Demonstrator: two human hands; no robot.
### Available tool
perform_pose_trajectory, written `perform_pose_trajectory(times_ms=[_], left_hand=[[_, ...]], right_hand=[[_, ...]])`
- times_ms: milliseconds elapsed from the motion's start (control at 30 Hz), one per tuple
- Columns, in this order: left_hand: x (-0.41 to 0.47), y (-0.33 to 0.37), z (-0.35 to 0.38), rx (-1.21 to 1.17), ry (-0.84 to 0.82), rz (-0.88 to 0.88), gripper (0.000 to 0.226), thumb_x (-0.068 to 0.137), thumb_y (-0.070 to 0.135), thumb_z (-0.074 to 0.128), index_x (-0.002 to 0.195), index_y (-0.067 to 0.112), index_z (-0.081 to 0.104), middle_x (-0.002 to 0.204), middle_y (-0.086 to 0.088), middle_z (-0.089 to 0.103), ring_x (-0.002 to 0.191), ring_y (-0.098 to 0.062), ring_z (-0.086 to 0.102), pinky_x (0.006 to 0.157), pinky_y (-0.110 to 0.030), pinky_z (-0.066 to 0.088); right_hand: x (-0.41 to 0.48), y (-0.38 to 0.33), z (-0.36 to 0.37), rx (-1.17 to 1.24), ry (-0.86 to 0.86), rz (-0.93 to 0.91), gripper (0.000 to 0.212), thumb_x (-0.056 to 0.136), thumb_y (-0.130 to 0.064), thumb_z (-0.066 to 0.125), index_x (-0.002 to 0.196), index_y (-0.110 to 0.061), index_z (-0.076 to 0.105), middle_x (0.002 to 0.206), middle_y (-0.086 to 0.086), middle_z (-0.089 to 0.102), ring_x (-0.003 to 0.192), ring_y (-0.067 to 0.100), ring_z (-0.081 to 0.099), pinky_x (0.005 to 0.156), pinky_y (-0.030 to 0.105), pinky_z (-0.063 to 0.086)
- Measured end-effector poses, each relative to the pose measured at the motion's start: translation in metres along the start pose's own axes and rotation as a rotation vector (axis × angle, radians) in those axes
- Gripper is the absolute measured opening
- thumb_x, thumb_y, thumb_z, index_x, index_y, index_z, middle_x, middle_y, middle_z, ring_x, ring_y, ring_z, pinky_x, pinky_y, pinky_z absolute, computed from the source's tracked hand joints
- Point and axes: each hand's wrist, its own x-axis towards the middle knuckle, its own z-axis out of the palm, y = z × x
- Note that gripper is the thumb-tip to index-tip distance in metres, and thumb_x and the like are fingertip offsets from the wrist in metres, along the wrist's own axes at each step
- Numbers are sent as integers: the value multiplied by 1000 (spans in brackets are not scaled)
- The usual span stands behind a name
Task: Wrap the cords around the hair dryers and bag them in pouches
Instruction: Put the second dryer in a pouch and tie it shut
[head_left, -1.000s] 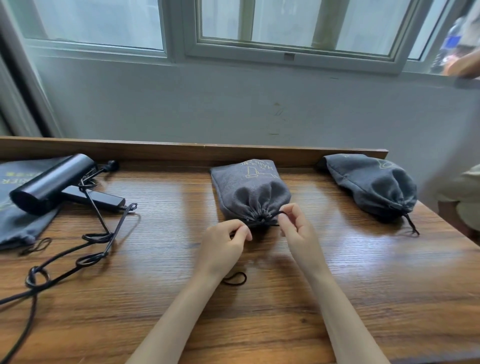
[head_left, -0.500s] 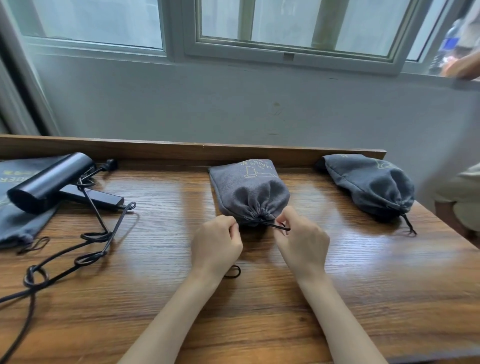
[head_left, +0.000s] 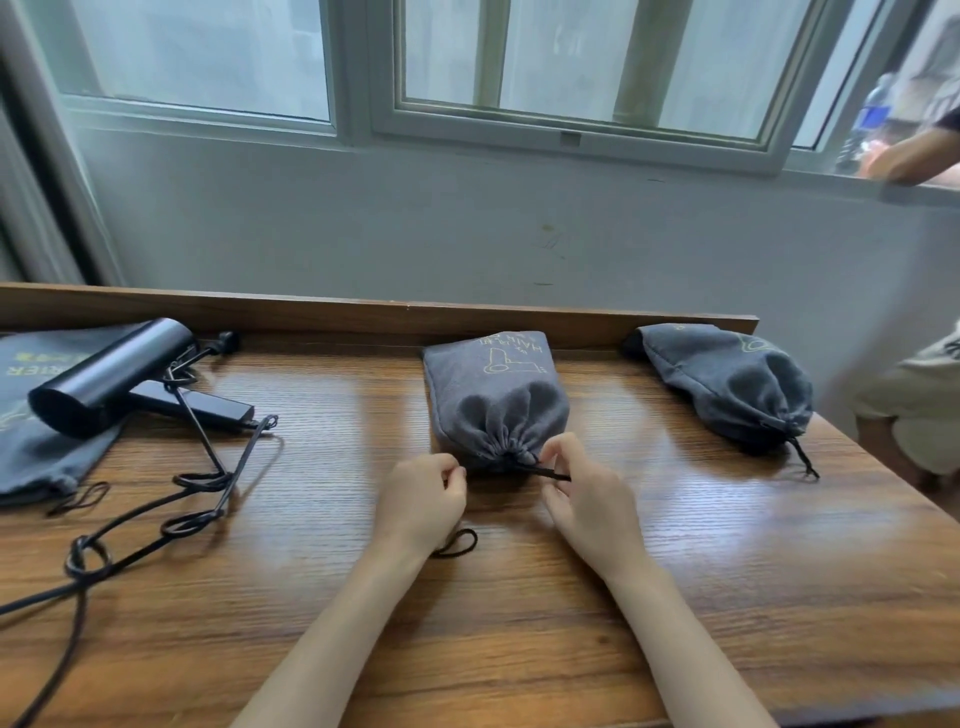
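**While both hands sit at the pouch mouth: counter, left to right**

As I scan from the far left, a flat pouch (head_left: 31, 415) lies slack on the counter (head_left: 519, 649), partly under a black hair dryer (head_left: 109, 379). The dryer lies on its side, out of any bag. Its cord (head_left: 208, 467) is unwrapped and trails in loose loops and kinks toward the near left edge.

Centre: the left hand (head_left: 421, 499) is curled at the left side of the middle pouch's mouth. Its grip is closed, thumb against forefinger. A small loop of drawstring (head_left: 550, 473) shows just below its wrist, so I read it as pinching that string.

The middle pouch (head_left: 493, 400) is grey and full, and its base touches the back rail (head_left: 363, 317). Its mouth is gathered shut toward me. A dryer outline is printed on it; I cannot see what is inside.

The right hand (head_left: 587, 499) is just right of the mouth. Its grip pinches the black drawstring between thumb and forefinger, and the string runs taut from the gathers.

Right: a second filled pouch, the right pouch (head_left: 727, 384), lies angled against the rail. It is cinched, with its string trailing toward the counter's right edge.

Far right: part of another person (head_left: 914, 410) is off the counter.
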Motion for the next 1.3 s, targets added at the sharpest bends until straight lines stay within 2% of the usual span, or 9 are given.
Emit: perform_pose_trajectory(times_ms=[133,300,567,767,833,933,1000,1133,1300], left_hand=[[-3,5,-10,-259,-153,-127,32,87,16,51,57,23,59,62,4,59,62,-12,55,57,-27,42],[-14,24,-14,-779,-375,-437,33,94,2,35,70,6,59,75,-6,46,34,-3,30,32,-13,18],[-35,36,4,-589,-508,-307,25,97,15,40,81,17,59,55,2,46,34,-1,42,36,-14,33],[-32,28,11,-635,-251,-327,24,91,4,42,96,9,65,96,-11,62,73,-17,66,66,-32,58],[-28,28,13,-618,-186,-335,26,92,8,43,109,6,63,114,-14,54,84,-14,63,64,-25,57],[-26,34,11,-730,-202,-344,25,92,7,43,85,5,67,90,-8,55,73,-10,55,55,-21,50],[-26,37,10,-776,-229,-326,36,92,7,43,62,16,61,68,1,54,68,-12,51,62,-26,44],[-19,40,17,-809,-207,-385,18,92,15,49,78,13,60,78,-2,60,79,-16,56,75,-31,45],[-14,45,21,-1049,-243,-524,14,93,10,49,81,7,55,72,-5,59,65,-14,59,52,-19,47]], right_hand=[[-5,-10,-5,346,-169,-21,20,79,-18,57,87,-33,46,70,-7,52,62,5,50,60,12,38],[-5,-13,1,381,-219,-4,16,83,-17,57,74,-30,62,65,-9,61,57,11,53,56,12,37],[-4,-24,-4,701,-358,228,18,90,-17,59,76,-17,69,60,-6,61,55,2,53,52,15,43],[-4,-16,0,628,-326,170,24,86,-5,60,77,-26,68,75,-8,69,65,1,57,59,16,46],[-5,-15,1,581,-292,126,25,85,-7,62,77,-31,66,76,-10,68,65,1,56,61,18,48],[-8,-17,1,518,-297,55,18,85,-11,65,80,-27,68,76,-14,66,72,3,60,66,18,48],[-8,-18,1,525,-332,1,10,86,-10,63,85,-16,71,79,-7,68,75,2,63,68,16,47],[-9,-18,-2,547,-349,-17,12,87,-8,62,84,-15,72,75,-10,68,70,-3,62,65,11,43],[-9,-18,-2,536,-309,-41,19,84,-27,57,79,-16,72,73,-7,70,67,12,65,62,28,50]])
